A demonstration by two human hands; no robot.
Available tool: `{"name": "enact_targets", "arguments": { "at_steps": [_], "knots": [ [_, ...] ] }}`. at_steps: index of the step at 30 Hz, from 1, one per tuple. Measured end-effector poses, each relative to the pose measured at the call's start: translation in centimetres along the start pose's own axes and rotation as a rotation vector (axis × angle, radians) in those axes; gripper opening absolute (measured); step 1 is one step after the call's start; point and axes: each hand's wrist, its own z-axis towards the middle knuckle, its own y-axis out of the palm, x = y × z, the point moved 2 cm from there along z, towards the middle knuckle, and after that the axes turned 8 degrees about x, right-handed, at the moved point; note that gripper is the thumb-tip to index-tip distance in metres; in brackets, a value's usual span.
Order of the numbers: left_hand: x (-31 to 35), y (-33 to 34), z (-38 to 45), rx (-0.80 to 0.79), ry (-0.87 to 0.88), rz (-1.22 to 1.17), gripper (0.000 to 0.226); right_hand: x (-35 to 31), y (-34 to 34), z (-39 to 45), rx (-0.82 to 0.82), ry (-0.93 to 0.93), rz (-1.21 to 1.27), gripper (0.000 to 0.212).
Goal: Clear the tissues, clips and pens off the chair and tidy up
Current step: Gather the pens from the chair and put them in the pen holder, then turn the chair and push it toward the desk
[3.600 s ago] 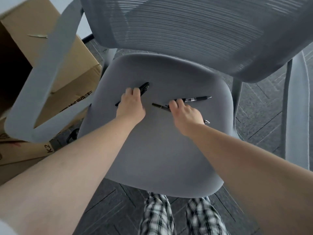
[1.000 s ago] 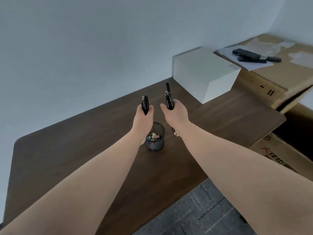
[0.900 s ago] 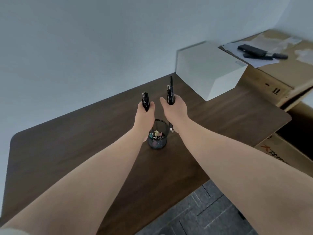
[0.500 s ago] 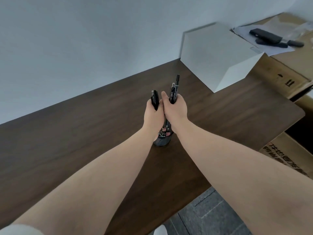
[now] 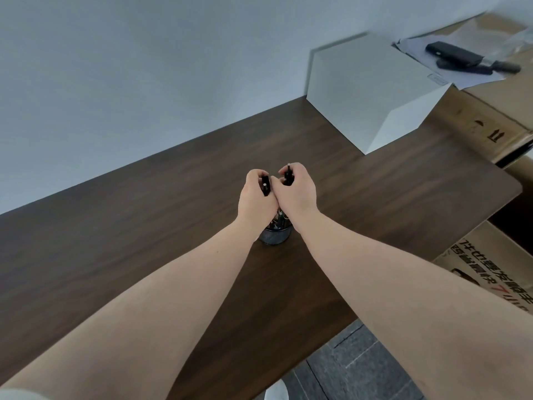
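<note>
Both hands meet over a small dark mesh pen cup point(image 5: 275, 236) on the dark wooden desk point(image 5: 144, 220). My left hand point(image 5: 255, 196) grips a thick black pen point(image 5: 265, 186) upright, its top end showing between the fingers. My right hand point(image 5: 297, 192) holds thinner black pens point(image 5: 288, 176) upright, their tips poking above the fingers. The pens' lower ends reach down into the cup, where clips and other small items show behind my wrists. Most of the cup is hidden by my hands.
A white box point(image 5: 372, 96) stands at the desk's back right. Cardboard boxes point(image 5: 490, 119) sit to the right, one topped with papers and a black device point(image 5: 452, 54). Another printed carton point(image 5: 490, 272) stands on the floor by the desk's right edge.
Both hands came together over the cup and dropped lower, so the pens stick out less above my fingers. Earlier I picked the pens off the chair seat.
</note>
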Motion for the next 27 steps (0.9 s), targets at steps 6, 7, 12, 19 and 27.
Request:
{"name": "enact_targets", "arguments": {
  "at_steps": [6, 7, 12, 19, 27],
  "knots": [
    [0.6, -0.6, -0.7, -0.063, 0.086, 0.144, 0.052, 0.2, -1.1, -0.6, -0.046, -0.09, -0.096, 0.046],
    [0.7, -0.6, -0.8, -0.077, 0.101, 0.168, 0.056, 0.1, -1.4, -0.7, -0.051, -0.107, -0.112, 0.05],
    [1.9, -1.1, -1.4, -0.098, 0.159, 0.286, 0.066, 0.0, -3.7, -1.4, -0.081, -0.15, -0.15, 0.057],
    [5.2, -2.8, -5.4, -0.121, 0.219, 0.381, 0.07, 0.4, -9.1, -4.2, -0.176, -0.119, -0.234, 0.063],
    [6.2, -1.1, -17.3, -0.193, 0.147, 0.443, 0.068, 4.6, -19.4, -10.9, -0.214, -0.125, -0.289, 0.069]
  ]
}}
